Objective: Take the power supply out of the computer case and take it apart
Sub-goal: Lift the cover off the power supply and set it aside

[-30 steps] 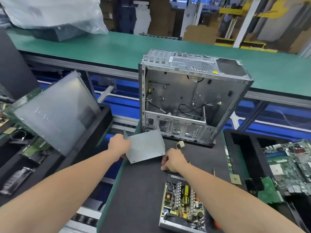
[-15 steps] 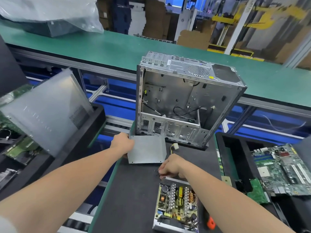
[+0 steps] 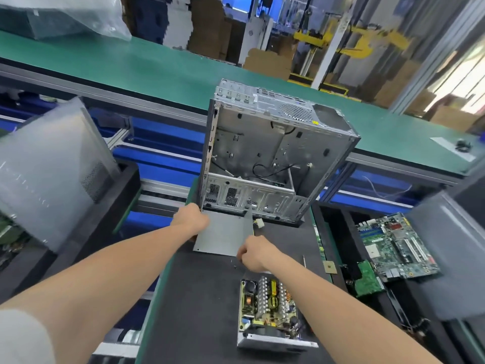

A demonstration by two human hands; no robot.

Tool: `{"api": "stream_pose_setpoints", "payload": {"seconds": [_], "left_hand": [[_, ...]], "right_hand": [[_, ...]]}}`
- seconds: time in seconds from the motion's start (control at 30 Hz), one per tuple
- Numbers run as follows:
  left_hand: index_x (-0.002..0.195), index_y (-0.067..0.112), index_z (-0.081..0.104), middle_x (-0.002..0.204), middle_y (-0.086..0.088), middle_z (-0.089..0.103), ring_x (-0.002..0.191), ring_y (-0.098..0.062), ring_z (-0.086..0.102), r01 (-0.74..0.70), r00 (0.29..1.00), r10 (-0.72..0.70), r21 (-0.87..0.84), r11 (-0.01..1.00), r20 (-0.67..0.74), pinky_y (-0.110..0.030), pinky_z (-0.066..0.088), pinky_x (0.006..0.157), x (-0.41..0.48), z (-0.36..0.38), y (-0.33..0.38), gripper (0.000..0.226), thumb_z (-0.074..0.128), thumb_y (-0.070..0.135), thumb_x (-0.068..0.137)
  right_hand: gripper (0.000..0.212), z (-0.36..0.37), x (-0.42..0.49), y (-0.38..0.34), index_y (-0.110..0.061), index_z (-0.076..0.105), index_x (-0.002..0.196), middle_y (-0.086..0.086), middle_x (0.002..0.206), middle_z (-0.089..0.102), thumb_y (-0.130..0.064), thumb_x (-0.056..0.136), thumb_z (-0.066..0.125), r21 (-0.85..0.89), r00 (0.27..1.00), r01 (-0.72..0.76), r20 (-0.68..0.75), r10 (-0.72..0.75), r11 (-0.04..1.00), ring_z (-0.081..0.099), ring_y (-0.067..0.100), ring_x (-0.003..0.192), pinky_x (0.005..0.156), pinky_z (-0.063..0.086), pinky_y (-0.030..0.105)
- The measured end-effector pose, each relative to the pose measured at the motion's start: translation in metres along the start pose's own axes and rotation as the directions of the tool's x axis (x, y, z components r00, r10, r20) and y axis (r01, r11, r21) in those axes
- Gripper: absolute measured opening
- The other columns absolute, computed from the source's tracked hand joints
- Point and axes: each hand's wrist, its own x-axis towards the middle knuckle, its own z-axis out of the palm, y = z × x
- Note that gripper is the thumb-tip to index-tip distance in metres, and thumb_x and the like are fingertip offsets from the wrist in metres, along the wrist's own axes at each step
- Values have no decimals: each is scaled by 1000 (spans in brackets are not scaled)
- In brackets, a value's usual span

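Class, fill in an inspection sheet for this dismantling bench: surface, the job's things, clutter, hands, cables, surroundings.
Surface: black mat with a green edge.
Job's things: computer case stands at the mat's far end, side open; opened power supply lies nearer, circuit board exposed; metal cover lies between them.
Clutter: thin tool and small chip at the mat's right edge.
Hands: left hand grips the cover's left edge; right hand, fingers curled, is at its near right corner, grip unclear.
Cables: black cable loose inside the case; white plug beside the cover.
Surroundings: green conveyor behind; motherboard in the right bin; grey panel leaning in the left bin.
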Motion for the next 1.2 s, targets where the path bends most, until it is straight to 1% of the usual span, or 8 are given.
{"api": "stream_pose_setpoints", "payload": {"seconds": [0.23, 0.37, 0.5, 0.6, 0.73, 0.83, 0.93, 1.2], "left_hand": [[81, 11, 49, 106, -18, 64, 97, -40, 65, -126, 992, 125, 31, 991, 30, -35, 47, 71, 1, -4, -14, 17, 49, 17, 96], [104, 7, 53, 116, -21, 61, 96, -39, 60, -211, 978, 208, 103, 972, 32, -40, 52, 78, -4, -1, -19, 11, 47, 16, 100], [156, 6, 29, 149, -22, 48, 127, -39, 55, -367, 929, 369, 128, 921, 7, -48, 53, 97, -12, 6, -29, 63, 53, 10, 97], [162, 12, 23, 171, -11, 14, 152, -34, 29, -570, 811, 584, 255, 781, 25, -45, 43, 114, -21, 15, -40, 75, 57, 7, 95], [149, 13, 47, 173, -15, 7, 160, -35, -1, -628, 721, 686, 509, 589, 96, -48, 13, 129, -25, 29, -53, 57, 56, 13, 93], [138, 10, 59, 169, -18, 23, 160, -33, 7, -677, 581, 797, 641, 361, 165, -47, 4, 129, -26, 40, -58, 47, 56, 15, 91], [126, 13, 63, 145, -10, 52, 143, -29, 41, -770, 463, 826, 607, 195, 322, -37, 28, 118, -33, 48, -49, 35, 54, 12, 93], [120, 22, 66, 122, -2, 67, 115, -24, 63, -790, 613, 717, 246, 561, 332, -39, 54, 89, -51, 50, -28, 31, 56, 8, 94]], "right_hand": [[32, 27, 10, -25, -2, 65, 124, 22, 131, 60, -6, 94, 54, -216, 997, -55, -63, 43, 975, 65, 41, 114, 90, 56, 40], [40, 56, 14, -45, -4, 63, 129, 15, 130, 62, 0, 89, 64, -296, 994, -73, -104, 44, 952, 64, 38, 121, 90, 54, 43], [49, 88, 21, -58, -4, 57, 139, 18, 143, 53, -1, 91, 64, -303, 989, -121, -118, 89, 945, 49, 39, 137, 105, 47, 47], [51, 107, 20, -66, -1, 50, 145, 26, 155, 36, -3, 95, 60, -319, 977, -188, -160, 143, 929, 28, 44, 147, 119, 32, 50], [42, 120, 15, -70, 4, 55, 136, 27, 143, 48, 2, 94, 56, -277, 954, -212, -266, 137, 937, 41, 42, 137, 116, 34, 48], [44, 122, 8, -68, 5, 55, 134, 26, 137, 53, 2, 90, 62, -198, 947, -184, -297, 120, 963, 47, 39, 131, 110, 42, 44], [41, 119, -1, -63, -4, 58, 130, 19, 134, 54, -1, 90, 67, -81, 947, -145, -301, 114, 986, 51, 33, 128, 103, 49, 42], [45, 94, -18, -53, -3, 53, 135, 19, 137, 52, -1, 92, 65, 90, 947, -111, -291, 133, 990, 56, 39, 126, 99, 50, 47]]}}
